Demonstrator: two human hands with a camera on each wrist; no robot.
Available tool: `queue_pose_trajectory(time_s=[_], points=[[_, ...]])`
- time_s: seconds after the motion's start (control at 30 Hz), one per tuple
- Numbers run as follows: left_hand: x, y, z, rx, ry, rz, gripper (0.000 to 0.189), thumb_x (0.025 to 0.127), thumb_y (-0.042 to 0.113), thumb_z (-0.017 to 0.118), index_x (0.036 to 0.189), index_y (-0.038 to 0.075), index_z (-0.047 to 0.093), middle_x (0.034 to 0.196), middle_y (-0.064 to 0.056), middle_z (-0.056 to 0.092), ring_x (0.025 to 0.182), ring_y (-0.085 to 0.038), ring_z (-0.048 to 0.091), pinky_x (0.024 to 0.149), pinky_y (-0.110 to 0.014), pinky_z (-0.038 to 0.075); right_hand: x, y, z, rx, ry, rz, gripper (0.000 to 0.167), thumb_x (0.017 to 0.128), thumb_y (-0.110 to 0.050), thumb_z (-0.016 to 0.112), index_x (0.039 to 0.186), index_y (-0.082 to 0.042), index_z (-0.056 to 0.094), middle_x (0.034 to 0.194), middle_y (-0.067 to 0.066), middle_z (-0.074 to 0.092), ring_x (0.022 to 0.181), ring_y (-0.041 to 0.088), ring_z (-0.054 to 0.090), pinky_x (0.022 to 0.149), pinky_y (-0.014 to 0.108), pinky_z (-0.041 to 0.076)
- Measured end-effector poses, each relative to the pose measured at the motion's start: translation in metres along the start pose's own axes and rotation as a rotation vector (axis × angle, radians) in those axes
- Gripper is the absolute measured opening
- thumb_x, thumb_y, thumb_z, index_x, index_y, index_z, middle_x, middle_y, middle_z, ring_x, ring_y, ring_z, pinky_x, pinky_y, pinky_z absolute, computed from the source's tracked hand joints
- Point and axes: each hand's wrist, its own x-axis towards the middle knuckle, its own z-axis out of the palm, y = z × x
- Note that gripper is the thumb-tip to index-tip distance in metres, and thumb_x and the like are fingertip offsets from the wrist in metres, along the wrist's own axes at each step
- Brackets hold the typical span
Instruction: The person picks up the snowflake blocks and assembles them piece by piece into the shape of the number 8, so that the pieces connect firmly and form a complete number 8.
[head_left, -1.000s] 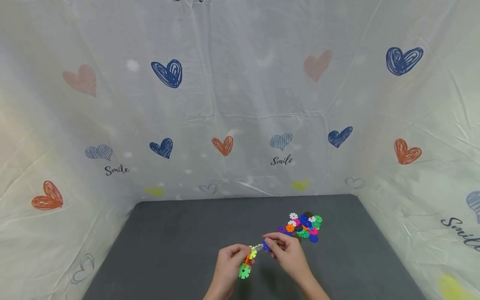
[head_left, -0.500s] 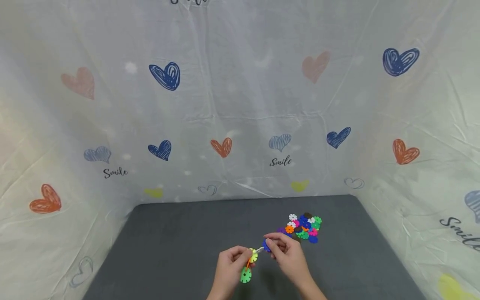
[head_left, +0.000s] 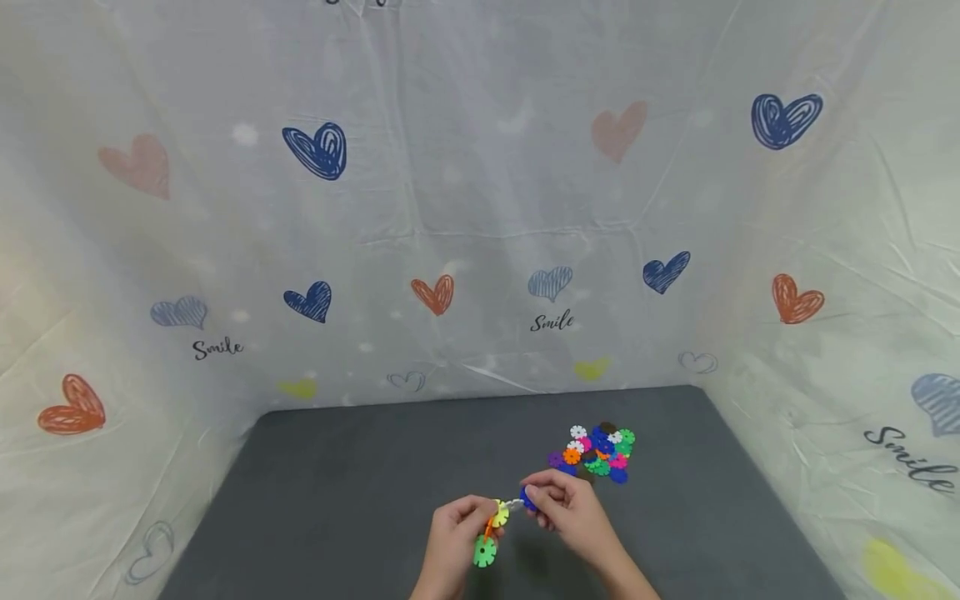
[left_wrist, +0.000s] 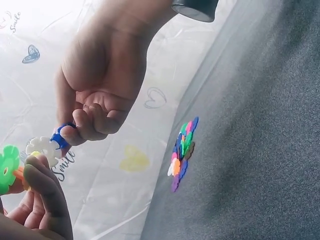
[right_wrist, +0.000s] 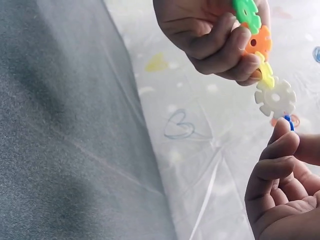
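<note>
A short chain of notched snowflake discs hangs between the two hands above the table. In the right wrist view it runs from a green disc [right_wrist: 255, 22] through an orange disc [right_wrist: 263, 44] and a yellow disc [right_wrist: 266, 75] to a white disc [right_wrist: 285, 92]. My left hand [head_left: 452, 533] pinches the chain at the yellow disc, thumb on top. A blue disc [left_wrist: 61, 137] is pinched between the right hand's [head_left: 576, 515] thumb and index finger. Its edge meets the white disc's rim; how deep the notches sit is hidden by the fingers.
Beyond the right hand, a loose pile of colourful discs [head_left: 602, 450] lies on the dark grey table [head_left: 360, 475]. A pale curtain [head_left: 480, 192] printed with hearts and "Smile" encloses the back and both sides.
Both hands keep their pinches and stay close together. The chain has shifted and tilted slightly, with the blue disc still held against the white one. The head view has turned a little right.
</note>
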Motion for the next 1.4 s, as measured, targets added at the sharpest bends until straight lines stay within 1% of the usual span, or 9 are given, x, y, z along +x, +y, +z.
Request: queue_pose_trajectory(time_s=[0.2,0.33,0.5,0.7,0.8,0.9,1.1,1.23,1.4], points=[[-0.002,-0.003,-0.001,0.007,0.002,0.001,0.028,0.096,0.021,0.068,0.094,-0.007,0.071,0.069,-0.003,0.067,0.057,-0.011,0.061,0.053,-0.022,0.051,-0.003,0.0,0.004,0.026,0.021,0.034,0.031,0.1,-0.023,0.065,0.113,0.005,0.067,0.084,0.019,0.071,0.062,0.007,0.057,0.059,0.02,0.051],[-0.004,-0.007,0.0,0.042,0.011,0.022,0.027,0.097,0.02,0.067,0.093,-0.007,0.071,0.07,-0.003,0.068,0.058,-0.011,0.062,0.053,-0.023,0.051,-0.006,-0.001,0.013,-0.015,0.097,0.002,0.024,0.098,-0.021,0.068,0.106,0.002,0.07,0.079,0.018,0.07,0.058,0.007,0.057,0.055,0.022,0.051],[-0.005,-0.011,0.004,0.006,0.076,0.045,0.027,0.097,0.017,0.067,0.093,-0.01,0.07,0.066,-0.004,0.065,0.056,-0.011,0.061,0.05,-0.022,0.05,-0.007,-0.002,0.023,-0.06,0.172,-0.031,0.017,0.096,-0.021,0.071,0.101,-0.005,0.074,0.075,0.012,0.069,0.056,0.009,0.058,0.053,0.025,0.052],[-0.007,-0.01,0.01,-0.008,0.116,0.015,0.026,0.099,0.02,0.066,0.098,-0.006,0.071,0.071,-0.008,0.071,0.055,-0.014,0.064,0.053,-0.026,0.055,-0.006,0.003,0.025,0.044,0.191,0.026,0.023,0.102,-0.017,0.062,0.117,-0.001,0.064,0.08,0.015,0.071,0.061,0.01,0.059,0.059,0.025,0.054],[-0.004,-0.008,0.012,-0.023,0.131,0.027,0.027,0.099,0.021,0.065,0.099,-0.005,0.07,0.076,-0.013,0.073,0.056,-0.016,0.067,0.055,-0.029,0.057,-0.004,0.004,0.023,0.07,0.205,0.032,0.021,0.101,-0.014,0.062,0.116,0.002,0.061,0.084,0.018,0.071,0.063,0.011,0.059,0.061,0.025,0.054],[0.0,-0.006,0.013,-0.038,0.145,0.063,0.03,0.099,0.024,0.065,0.098,-0.005,0.069,0.079,-0.017,0.073,0.057,-0.016,0.068,0.056,-0.032,0.059,0.0,0.003,0.023,0.068,0.236,0.022,0.02,0.098,-0.012,0.067,0.111,0.003,0.064,0.086,0.021,0.07,0.064,0.012,0.061,0.061,0.026,0.056],[0.003,-0.004,0.016,-0.099,0.127,0.114,0.031,0.106,0.028,0.054,0.107,-0.004,0.056,0.076,-0.021,0.071,0.053,-0.017,0.066,0.053,-0.031,0.058,0.002,-0.002,0.025,0.064,0.239,0.003,0.018,0.096,-0.011,0.069,0.109,0.001,0.066,0.087,0.021,0.071,0.064,0.013,0.062,0.061,0.024,0.056],[0.003,-0.003,0.014,-0.109,0.103,0.1,0.036,0.107,0.034,0.049,0.11,-0.001,0.054,0.071,-0.017,0.07,0.048,-0.015,0.062,0.049,-0.029,0.055,0.001,-0.003,0.023,0.038,0.209,-0.014,0.017,0.095,-0.011,0.07,0.107,0.002,0.068,0.088,0.02,0.072,0.065,0.012,0.063,0.062,0.025,0.057],[0.0,-0.002,0.011,-0.094,0.02,0.078,0.042,0.109,0.035,0.044,0.113,-0.005,0.056,0.071,-0.013,0.069,0.05,-0.014,0.062,0.051,-0.026,0.054,0.0,-0.002,0.02,0.012,0.168,-0.01,0.019,0.096,-0.012,0.07,0.108,0.003,0.068,0.089,0.018,0.073,0.066,0.011,0.064,0.063,0.025,0.057]])
